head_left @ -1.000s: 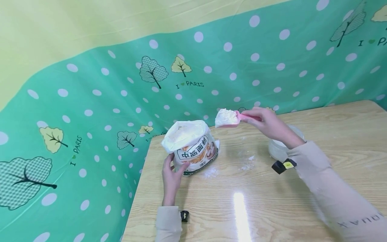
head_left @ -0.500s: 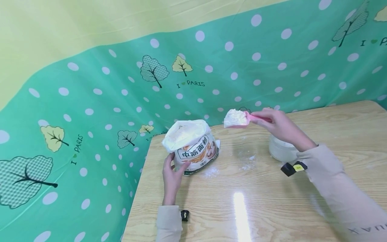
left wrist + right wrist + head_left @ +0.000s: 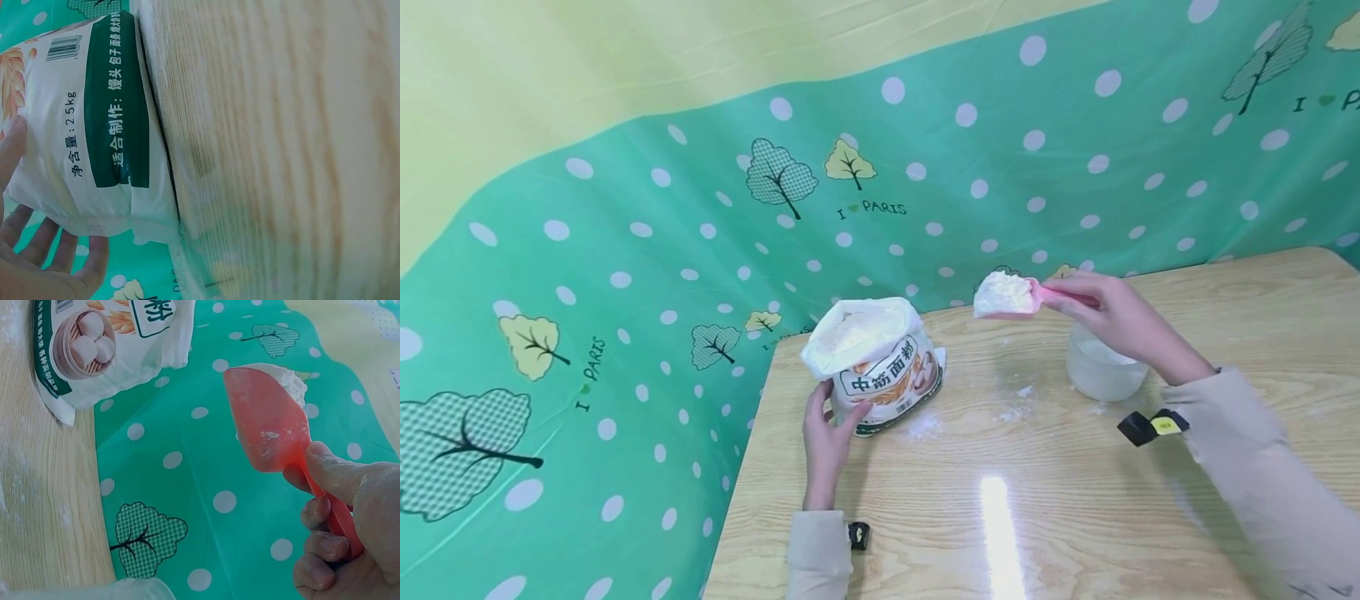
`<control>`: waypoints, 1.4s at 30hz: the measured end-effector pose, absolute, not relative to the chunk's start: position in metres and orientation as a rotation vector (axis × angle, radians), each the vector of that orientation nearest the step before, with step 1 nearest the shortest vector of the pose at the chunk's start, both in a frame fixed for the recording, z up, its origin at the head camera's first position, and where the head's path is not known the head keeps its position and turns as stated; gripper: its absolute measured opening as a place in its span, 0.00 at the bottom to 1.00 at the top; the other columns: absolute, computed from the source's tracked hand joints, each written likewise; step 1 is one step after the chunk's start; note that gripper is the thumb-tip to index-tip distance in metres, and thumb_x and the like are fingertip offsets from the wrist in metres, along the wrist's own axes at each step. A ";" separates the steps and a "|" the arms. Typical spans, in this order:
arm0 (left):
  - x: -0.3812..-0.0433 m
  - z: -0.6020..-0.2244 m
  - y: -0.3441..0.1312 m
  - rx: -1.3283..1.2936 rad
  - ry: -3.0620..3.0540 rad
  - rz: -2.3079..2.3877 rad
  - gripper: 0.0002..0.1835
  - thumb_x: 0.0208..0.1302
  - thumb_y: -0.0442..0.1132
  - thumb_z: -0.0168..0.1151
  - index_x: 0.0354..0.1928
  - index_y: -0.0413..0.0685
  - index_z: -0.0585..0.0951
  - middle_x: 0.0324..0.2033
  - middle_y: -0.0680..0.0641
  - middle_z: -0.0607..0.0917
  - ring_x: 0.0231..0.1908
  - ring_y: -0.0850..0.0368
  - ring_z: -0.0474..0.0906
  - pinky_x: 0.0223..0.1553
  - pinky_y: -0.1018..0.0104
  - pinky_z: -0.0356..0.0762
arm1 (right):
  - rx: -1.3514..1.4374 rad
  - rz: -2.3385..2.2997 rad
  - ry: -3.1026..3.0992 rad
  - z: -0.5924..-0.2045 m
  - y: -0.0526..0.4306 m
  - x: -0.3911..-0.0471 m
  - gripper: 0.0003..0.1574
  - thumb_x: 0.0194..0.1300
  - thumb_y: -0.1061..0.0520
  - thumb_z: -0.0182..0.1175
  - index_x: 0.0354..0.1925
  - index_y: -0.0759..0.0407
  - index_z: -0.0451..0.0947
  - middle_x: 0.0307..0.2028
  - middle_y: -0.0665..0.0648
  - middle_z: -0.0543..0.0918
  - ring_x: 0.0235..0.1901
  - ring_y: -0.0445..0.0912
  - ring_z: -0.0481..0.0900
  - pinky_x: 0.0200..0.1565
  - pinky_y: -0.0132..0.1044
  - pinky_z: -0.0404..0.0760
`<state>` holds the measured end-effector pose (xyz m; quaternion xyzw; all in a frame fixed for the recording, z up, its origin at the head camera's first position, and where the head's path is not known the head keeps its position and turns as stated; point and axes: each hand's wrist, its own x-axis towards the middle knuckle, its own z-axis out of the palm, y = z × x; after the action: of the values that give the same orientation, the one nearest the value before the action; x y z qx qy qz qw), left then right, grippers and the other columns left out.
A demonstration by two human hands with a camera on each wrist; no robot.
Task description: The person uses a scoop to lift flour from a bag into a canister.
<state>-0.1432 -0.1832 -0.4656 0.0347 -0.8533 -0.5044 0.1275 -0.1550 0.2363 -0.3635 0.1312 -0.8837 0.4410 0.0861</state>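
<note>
A white flour bag (image 3: 891,379) stands with its top rolled open on the table. My left hand (image 3: 829,437) holds its near left side; in the left wrist view the thumb lies on the front of the bag (image 3: 75,125) and the fingers go round the side. In my right hand (image 3: 1123,321) is the handle of a pink scoop (image 3: 1035,296), heaped with white flour (image 3: 1002,293). It is raised above the table, between the bag and a translucent tub (image 3: 1105,371). From below, the right wrist view shows the underside of the scoop (image 3: 269,425).
Flour is spilled in patches (image 3: 1017,412) on the wooden table (image 3: 925,517), between bag and tub. A green dotted curtain (image 3: 700,250) hangs along the back and left edges. Light reflects in a bright strip near the front.
My right hand has carried the loaded scoop rightward, away from the flour bag and closer to the tub. The left hand and the bag have stayed in place.
</note>
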 end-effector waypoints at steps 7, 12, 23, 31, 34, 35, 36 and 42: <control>-0.143 -0.466 -0.182 0.103 -2.487 -1.463 0.42 0.52 0.54 0.76 0.68 0.54 0.70 0.65 0.49 0.73 0.66 0.52 0.67 0.64 0.50 0.72 | 0.380 1.287 -2.622 -0.370 0.248 -0.149 0.23 0.72 0.52 0.60 0.60 0.62 0.78 0.57 0.67 0.81 0.54 0.54 0.81 0.49 0.21 0.79; -0.143 -0.468 -0.182 0.101 -2.485 -1.460 0.42 0.52 0.54 0.76 0.68 0.53 0.70 0.65 0.48 0.74 0.66 0.51 0.67 0.63 0.50 0.72 | 0.405 1.228 -2.590 -0.377 0.256 -0.145 0.22 0.71 0.54 0.60 0.58 0.64 0.79 0.48 0.66 0.84 0.39 0.31 0.75 0.38 0.14 0.73; -0.142 -0.469 -0.179 0.120 -2.489 -1.474 0.42 0.52 0.52 0.76 0.69 0.52 0.70 0.65 0.48 0.73 0.67 0.51 0.66 0.64 0.50 0.70 | 0.346 1.250 -2.565 -0.386 0.272 -0.132 0.21 0.70 0.57 0.62 0.59 0.61 0.79 0.57 0.66 0.80 0.49 0.27 0.73 0.44 0.06 0.66; -0.141 -0.467 -0.178 0.101 -2.477 -1.483 0.43 0.51 0.55 0.76 0.69 0.52 0.70 0.65 0.48 0.73 0.67 0.51 0.66 0.64 0.49 0.71 | 0.271 1.294 -2.574 -0.392 0.286 -0.122 0.23 0.69 0.57 0.63 0.60 0.61 0.79 0.59 0.68 0.79 0.45 0.12 0.65 0.43 0.06 0.67; -0.140 -0.467 -0.179 0.112 -2.473 -1.487 0.44 0.51 0.55 0.76 0.69 0.53 0.70 0.66 0.48 0.73 0.67 0.51 0.66 0.64 0.50 0.71 | 0.238 1.267 -2.591 -0.395 0.292 -0.119 0.23 0.69 0.57 0.63 0.60 0.62 0.78 0.58 0.70 0.79 0.44 0.13 0.63 0.41 0.05 0.66; -0.140 -0.467 -0.180 0.114 -2.471 -1.487 0.44 0.51 0.55 0.76 0.69 0.53 0.70 0.66 0.48 0.73 0.67 0.51 0.66 0.64 0.50 0.71 | 0.227 1.257 -2.594 -0.396 0.294 -0.119 0.23 0.69 0.57 0.63 0.60 0.62 0.79 0.58 0.71 0.79 0.44 0.13 0.63 0.40 0.05 0.66; -0.140 -0.467 -0.180 0.113 -2.469 -1.486 0.44 0.51 0.55 0.76 0.69 0.53 0.69 0.66 0.48 0.73 0.66 0.51 0.66 0.64 0.50 0.71 | 0.221 1.254 -2.595 -0.396 0.296 -0.118 0.23 0.69 0.57 0.63 0.60 0.62 0.78 0.58 0.71 0.79 0.44 0.13 0.63 0.40 0.05 0.66; -0.141 -0.466 -0.180 0.101 -2.465 -1.485 0.44 0.51 0.55 0.76 0.69 0.52 0.69 0.66 0.48 0.73 0.66 0.51 0.67 0.64 0.50 0.71 | 0.198 1.248 -2.589 -0.399 0.304 -0.111 0.23 0.70 0.57 0.62 0.60 0.65 0.78 0.57 0.72 0.79 0.43 0.15 0.64 0.39 0.06 0.66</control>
<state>-0.1412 -0.1801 -0.4657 0.0347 -0.8486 -0.5114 0.1306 -0.1115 0.3036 -0.3992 0.0682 -0.8910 0.4296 0.1299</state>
